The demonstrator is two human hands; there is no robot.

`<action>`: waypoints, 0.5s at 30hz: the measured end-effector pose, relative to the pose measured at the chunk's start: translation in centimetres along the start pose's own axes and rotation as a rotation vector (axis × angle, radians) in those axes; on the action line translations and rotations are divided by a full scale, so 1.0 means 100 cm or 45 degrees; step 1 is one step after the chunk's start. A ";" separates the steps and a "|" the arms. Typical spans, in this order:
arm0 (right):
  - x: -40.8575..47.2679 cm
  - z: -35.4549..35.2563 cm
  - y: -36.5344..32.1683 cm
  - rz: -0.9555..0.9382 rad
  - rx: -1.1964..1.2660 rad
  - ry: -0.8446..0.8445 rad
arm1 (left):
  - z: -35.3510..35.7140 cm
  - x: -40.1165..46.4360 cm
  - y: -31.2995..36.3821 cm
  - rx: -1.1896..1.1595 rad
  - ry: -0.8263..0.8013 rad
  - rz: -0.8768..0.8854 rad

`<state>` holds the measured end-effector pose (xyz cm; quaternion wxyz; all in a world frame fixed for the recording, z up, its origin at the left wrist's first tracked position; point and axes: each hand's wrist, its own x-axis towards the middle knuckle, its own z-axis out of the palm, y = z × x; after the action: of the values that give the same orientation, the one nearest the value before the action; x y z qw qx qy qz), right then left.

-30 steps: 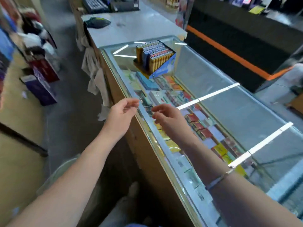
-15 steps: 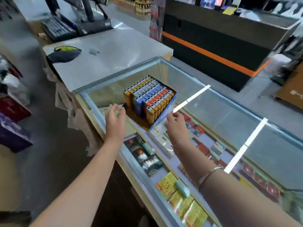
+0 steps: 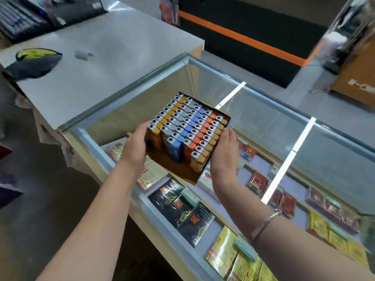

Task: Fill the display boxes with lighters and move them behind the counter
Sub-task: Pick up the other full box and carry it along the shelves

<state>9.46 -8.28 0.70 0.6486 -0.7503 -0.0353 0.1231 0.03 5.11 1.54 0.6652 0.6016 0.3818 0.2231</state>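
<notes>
A cardboard display box (image 3: 174, 167) packed with rows of yellow, grey, blue and orange lighters (image 3: 188, 126) is tilted toward me above the glass counter (image 3: 253, 122). My left hand (image 3: 135, 147) grips its left side, thumb at the top edge, with the fingers hidden under the box. On the opposite side, my right hand (image 3: 223, 157) holds the box with its fingers along the wall. The near left corner of the box has a gap without lighters.
Cigarette packs lie inside the glass case below. A white countertop (image 3: 97, 63) to the far left carries a dark pouch (image 3: 34, 63) and a keyboard (image 3: 18, 19). A black counter with an orange stripe (image 3: 243, 37) stands across the aisle. Grey floor lies to my left.
Both hands reached forward from empty air to the box on the glass, closed on its two sides, and now hold it tilted toward me.
</notes>
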 end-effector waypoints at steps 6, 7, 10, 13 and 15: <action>-0.002 -0.022 0.001 0.063 0.172 0.094 | 0.020 -0.022 -0.006 -0.178 -0.292 0.027; -0.003 -0.029 0.002 0.099 0.231 0.083 | 0.026 -0.026 -0.009 -0.210 -0.311 0.000; -0.004 -0.057 0.001 0.200 0.421 0.070 | 0.045 -0.040 -0.008 -0.251 -0.383 -0.043; -0.005 -0.095 -0.002 0.309 0.630 0.064 | 0.067 -0.054 -0.001 -0.256 -0.579 -0.071; -0.007 -0.125 -0.002 0.295 0.720 0.060 | 0.086 -0.064 0.002 -0.247 -0.691 -0.095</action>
<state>11.67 -20.44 2.57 0.8140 -0.5417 0.1011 0.1837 2.80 -5.09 3.17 0.8052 0.5584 0.1887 0.0648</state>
